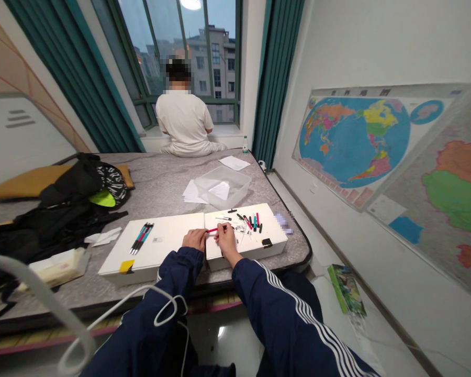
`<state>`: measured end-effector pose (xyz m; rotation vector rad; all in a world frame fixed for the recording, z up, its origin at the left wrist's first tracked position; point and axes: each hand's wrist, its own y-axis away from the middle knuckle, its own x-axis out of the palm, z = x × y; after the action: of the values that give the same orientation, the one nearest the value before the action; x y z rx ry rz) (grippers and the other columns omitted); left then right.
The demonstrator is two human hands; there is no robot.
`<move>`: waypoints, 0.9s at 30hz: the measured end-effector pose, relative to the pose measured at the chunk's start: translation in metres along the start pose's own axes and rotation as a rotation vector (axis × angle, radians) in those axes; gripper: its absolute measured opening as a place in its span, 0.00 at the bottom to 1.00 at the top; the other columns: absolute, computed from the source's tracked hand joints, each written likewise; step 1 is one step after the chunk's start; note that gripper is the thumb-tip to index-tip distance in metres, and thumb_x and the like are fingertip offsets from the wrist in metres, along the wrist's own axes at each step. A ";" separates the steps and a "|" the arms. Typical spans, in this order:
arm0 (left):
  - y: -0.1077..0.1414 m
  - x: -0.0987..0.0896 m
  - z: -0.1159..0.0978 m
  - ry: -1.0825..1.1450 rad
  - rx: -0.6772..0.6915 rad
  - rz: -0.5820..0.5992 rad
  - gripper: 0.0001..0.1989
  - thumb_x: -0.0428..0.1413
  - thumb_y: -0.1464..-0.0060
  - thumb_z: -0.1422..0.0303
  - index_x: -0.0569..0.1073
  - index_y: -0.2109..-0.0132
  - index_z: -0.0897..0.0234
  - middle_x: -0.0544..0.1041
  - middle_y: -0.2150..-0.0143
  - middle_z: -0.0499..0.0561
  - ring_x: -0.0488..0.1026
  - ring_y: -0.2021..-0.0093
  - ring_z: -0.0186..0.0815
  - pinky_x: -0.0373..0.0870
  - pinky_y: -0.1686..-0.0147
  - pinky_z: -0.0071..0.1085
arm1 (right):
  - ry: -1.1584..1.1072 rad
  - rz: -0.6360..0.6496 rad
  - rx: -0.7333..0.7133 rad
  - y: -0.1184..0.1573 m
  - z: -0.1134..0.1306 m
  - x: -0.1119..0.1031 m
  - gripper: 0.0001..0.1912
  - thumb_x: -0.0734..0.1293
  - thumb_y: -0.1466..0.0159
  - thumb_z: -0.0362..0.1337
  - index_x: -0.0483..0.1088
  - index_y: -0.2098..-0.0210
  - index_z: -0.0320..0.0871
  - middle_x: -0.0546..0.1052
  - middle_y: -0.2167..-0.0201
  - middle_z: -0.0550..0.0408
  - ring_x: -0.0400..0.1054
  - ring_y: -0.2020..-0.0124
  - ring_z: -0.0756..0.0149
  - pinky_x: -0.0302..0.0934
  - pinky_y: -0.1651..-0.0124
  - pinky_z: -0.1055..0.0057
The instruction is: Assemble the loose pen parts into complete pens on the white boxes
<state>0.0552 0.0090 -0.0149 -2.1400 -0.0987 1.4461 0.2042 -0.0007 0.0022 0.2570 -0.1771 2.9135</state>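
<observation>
Over two white boxes I hold a red pen (212,230) roughly level between my hands. My left hand (195,240) is closed on its left end, while the fingers of my right hand (226,241) pinch its other end. Loose pen parts, among them red, black and blue barrels (255,222), lie scattered on the right white box (272,238) just beyond my right hand. On the left white box (115,246) several pens (142,238) rest side by side. My fingers hide both ends of the red pen.
Behind the boxes stand a clear plastic bin (235,191) and some papers (192,192). A black bag (68,188) and a tissue pack (58,267) lie at left. A white cable (121,306) crosses near my left sleeve. A person (184,118) sits facing the window.
</observation>
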 end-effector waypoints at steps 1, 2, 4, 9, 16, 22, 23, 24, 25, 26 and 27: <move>0.000 0.000 0.000 -0.002 -0.006 -0.003 0.14 0.48 0.41 0.65 0.76 0.55 0.59 0.79 0.58 0.53 0.71 0.57 0.44 0.66 0.59 0.38 | 0.001 0.002 0.001 0.000 0.000 0.000 0.16 0.61 0.38 0.51 0.60 0.70 0.45 0.66 0.84 0.65 0.61 0.85 0.73 0.55 0.82 0.79; 0.000 -0.001 0.001 -0.003 -0.013 -0.007 0.13 0.49 0.41 0.64 0.76 0.55 0.59 0.79 0.58 0.53 0.71 0.58 0.44 0.66 0.59 0.38 | 0.005 0.006 0.001 0.000 0.000 0.000 0.16 0.61 0.38 0.51 0.61 0.70 0.45 0.66 0.84 0.65 0.61 0.85 0.73 0.55 0.82 0.79; 0.000 -0.001 0.001 -0.006 -0.025 -0.011 0.12 0.50 0.42 0.63 0.77 0.56 0.58 0.79 0.59 0.53 0.70 0.58 0.44 0.65 0.60 0.38 | 0.018 0.012 0.000 0.001 0.000 -0.001 0.16 0.61 0.38 0.51 0.61 0.70 0.45 0.66 0.84 0.65 0.61 0.85 0.73 0.56 0.81 0.79; 0.000 -0.001 0.005 -0.010 -0.032 0.000 0.12 0.52 0.43 0.62 0.77 0.58 0.58 0.79 0.61 0.53 0.70 0.60 0.44 0.64 0.61 0.37 | 0.045 0.016 0.008 0.000 -0.001 -0.002 0.17 0.61 0.38 0.52 0.61 0.70 0.45 0.67 0.84 0.65 0.61 0.85 0.73 0.55 0.81 0.79; 0.000 0.005 0.010 0.045 -0.022 -0.013 0.10 0.53 0.43 0.63 0.76 0.59 0.61 0.77 0.62 0.55 0.69 0.61 0.44 0.65 0.59 0.38 | 0.006 0.025 0.004 0.000 0.001 -0.001 0.16 0.62 0.38 0.51 0.62 0.69 0.44 0.67 0.84 0.64 0.61 0.85 0.73 0.56 0.82 0.78; -0.001 0.011 0.013 0.079 -0.041 -0.073 0.13 0.51 0.43 0.64 0.75 0.54 0.63 0.76 0.59 0.57 0.71 0.58 0.43 0.66 0.55 0.38 | -0.062 0.051 0.016 -0.002 -0.004 0.001 0.14 0.64 0.40 0.48 0.63 0.66 0.43 0.68 0.83 0.63 0.62 0.85 0.73 0.56 0.83 0.79; -0.001 0.012 0.014 0.077 -0.039 -0.064 0.12 0.51 0.42 0.64 0.75 0.55 0.63 0.77 0.59 0.57 0.71 0.58 0.43 0.66 0.55 0.38 | -0.064 0.061 0.022 -0.003 -0.006 0.001 0.14 0.65 0.40 0.47 0.63 0.66 0.43 0.69 0.83 0.63 0.63 0.85 0.73 0.57 0.83 0.79; -0.001 0.012 0.015 0.076 -0.037 -0.055 0.12 0.50 0.42 0.65 0.76 0.56 0.63 0.77 0.60 0.56 0.71 0.59 0.42 0.66 0.55 0.39 | -0.067 0.072 0.027 -0.003 -0.008 0.001 0.14 0.65 0.41 0.47 0.64 0.65 0.43 0.70 0.83 0.62 0.64 0.84 0.72 0.57 0.83 0.79; -0.001 0.012 0.016 0.077 -0.036 -0.049 0.12 0.50 0.42 0.65 0.76 0.57 0.62 0.77 0.60 0.56 0.71 0.59 0.42 0.66 0.55 0.39 | -0.071 0.082 0.032 -0.004 -0.009 0.001 0.14 0.66 0.41 0.46 0.64 0.64 0.42 0.70 0.82 0.61 0.65 0.83 0.72 0.58 0.83 0.78; -0.001 0.013 0.016 0.080 -0.035 -0.048 0.12 0.50 0.42 0.66 0.76 0.56 0.62 0.77 0.59 0.56 0.72 0.58 0.42 0.66 0.55 0.39 | -0.076 0.088 0.036 -0.004 -0.010 0.001 0.14 0.66 0.41 0.46 0.64 0.64 0.42 0.71 0.81 0.60 0.66 0.83 0.71 0.59 0.82 0.78; -0.001 0.013 0.017 0.085 -0.034 -0.051 0.12 0.50 0.43 0.68 0.75 0.55 0.62 0.77 0.59 0.57 0.72 0.58 0.43 0.66 0.55 0.39 | -0.081 0.091 0.039 -0.004 -0.010 0.001 0.15 0.66 0.41 0.47 0.64 0.64 0.42 0.71 0.81 0.60 0.67 0.82 0.70 0.59 0.82 0.78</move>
<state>0.0464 0.0217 -0.0300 -2.2075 -0.1467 1.3312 0.2029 0.0047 -0.0074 0.3832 -0.1492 3.0006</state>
